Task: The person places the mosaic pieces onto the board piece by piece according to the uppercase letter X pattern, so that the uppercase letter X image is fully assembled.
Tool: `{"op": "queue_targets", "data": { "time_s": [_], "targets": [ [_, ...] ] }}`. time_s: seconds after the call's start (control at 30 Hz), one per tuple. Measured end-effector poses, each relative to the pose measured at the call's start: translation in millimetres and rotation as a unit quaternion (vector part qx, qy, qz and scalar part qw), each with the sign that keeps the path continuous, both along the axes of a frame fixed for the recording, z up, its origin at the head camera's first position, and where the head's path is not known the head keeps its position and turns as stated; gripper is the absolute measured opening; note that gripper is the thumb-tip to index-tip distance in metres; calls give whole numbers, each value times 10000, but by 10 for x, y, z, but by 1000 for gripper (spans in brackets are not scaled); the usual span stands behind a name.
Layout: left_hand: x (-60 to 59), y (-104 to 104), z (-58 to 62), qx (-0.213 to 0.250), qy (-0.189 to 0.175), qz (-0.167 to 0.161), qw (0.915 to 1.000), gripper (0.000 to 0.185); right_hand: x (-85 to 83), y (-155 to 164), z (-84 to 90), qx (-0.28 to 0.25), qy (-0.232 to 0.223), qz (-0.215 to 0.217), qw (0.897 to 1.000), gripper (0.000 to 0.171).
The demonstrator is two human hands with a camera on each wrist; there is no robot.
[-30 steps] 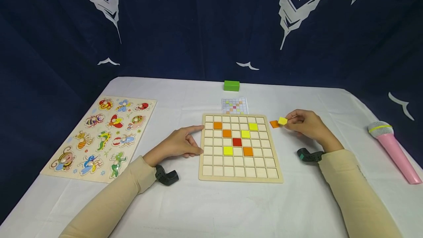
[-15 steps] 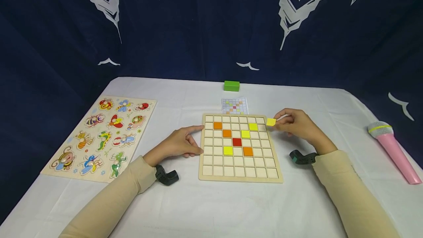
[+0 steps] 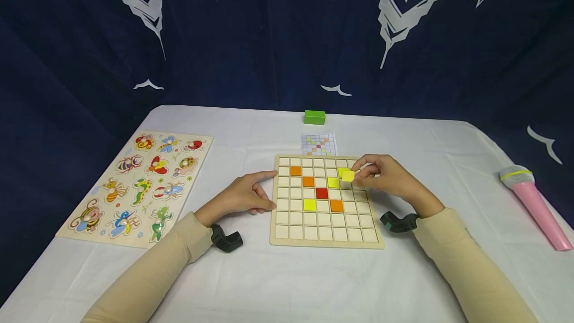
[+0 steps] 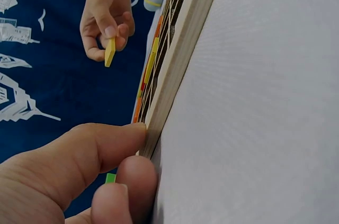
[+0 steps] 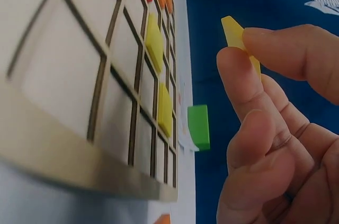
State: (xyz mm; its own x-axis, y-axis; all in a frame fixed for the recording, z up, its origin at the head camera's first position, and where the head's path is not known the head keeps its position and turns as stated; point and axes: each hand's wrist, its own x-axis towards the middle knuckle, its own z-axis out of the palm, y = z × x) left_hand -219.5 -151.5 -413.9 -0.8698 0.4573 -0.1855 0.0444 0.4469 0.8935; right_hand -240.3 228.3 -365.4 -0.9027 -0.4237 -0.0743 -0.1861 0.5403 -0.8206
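Note:
My right hand (image 3: pixel 387 178) pinches a small yellow square tile (image 3: pixel 348 176) between thumb and fingertips, raised over the upper right part of a wooden grid board (image 3: pixel 327 244). In the right wrist view the pinched tile stands tilted, apart from the board. Several orange and yellow tiles and one red tile (image 3: pixel 322 193) sit in the board's cells. At the board's left edge, my left hand (image 3: pixel 244 193) rests its index fingertip and thumb against the frame. An orange tile (image 5: pixel 163 219) shows partly beside the board in the right wrist view; the hand hides it in the head view.
Behind the board lies a printed pattern card (image 3: pixel 318 143), with a green block (image 3: pixel 314 117) farther back. An insect peg puzzle (image 3: pixel 139 188) lies at the left. A pink toy microphone (image 3: pixel 538 208) lies at the right edge. A dark curtain (image 3: pixel 269 39) hangs behind the table.
My right hand has carried the yellow tile leftward, from above the orange tile beside the board to over the grid. My left hand has stayed at the board's edge.

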Motion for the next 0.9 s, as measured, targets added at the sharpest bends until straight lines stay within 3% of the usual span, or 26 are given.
{"op": "queue_targets", "data": {
  "time_s": [0.47,0.9],
  "targets": [
    [-15,21,20,-116,-28,-2,9999,89,195,-303,-41,-174,-161,686,9974,26],
    [1,1,12,-62,-49,59,10000,90,368,-627,-53,258,118,1280,9914,21]
  ]
}}
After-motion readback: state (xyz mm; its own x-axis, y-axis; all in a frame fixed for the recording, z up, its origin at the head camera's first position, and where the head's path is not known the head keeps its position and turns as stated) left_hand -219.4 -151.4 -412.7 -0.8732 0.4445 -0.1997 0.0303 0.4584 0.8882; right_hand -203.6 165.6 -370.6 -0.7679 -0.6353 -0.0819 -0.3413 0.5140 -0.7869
